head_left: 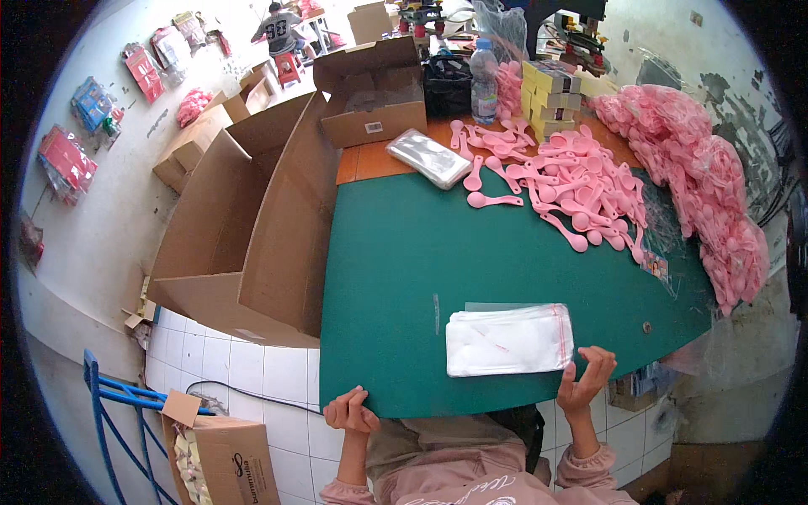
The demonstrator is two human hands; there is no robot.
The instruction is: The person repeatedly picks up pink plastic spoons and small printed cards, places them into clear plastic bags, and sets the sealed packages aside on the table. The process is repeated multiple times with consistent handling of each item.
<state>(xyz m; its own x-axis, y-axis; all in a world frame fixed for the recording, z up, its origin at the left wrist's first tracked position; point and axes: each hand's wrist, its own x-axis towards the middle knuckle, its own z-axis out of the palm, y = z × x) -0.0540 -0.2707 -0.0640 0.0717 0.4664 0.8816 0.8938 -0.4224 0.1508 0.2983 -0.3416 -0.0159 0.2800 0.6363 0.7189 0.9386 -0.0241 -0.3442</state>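
Note:
A stack of clear plastic bags (505, 345) with a reddish strip along its right end lies flat near the front of the green table top (387, 278). My right hand (587, 379) is beside the stack's lower right corner, palm turned up and fingers loosely bent apart, holding nothing; its thumb is close to the bags. At the table's front left edge rests my left hand (351, 410), fingers curled in with nothing visible in them. Farther back on the right spreads a loose heap of pink plastic measuring spoons (581, 185).
Left of the table stands a large open cardboard box (286, 227); a smaller open box (374, 118) is behind it. A second bag pack (429, 158), a water bottle (484, 82), yellow stacked packs (549, 94) and bagged pink items (699, 168) line the back and right. A person (279, 32) sits far off.

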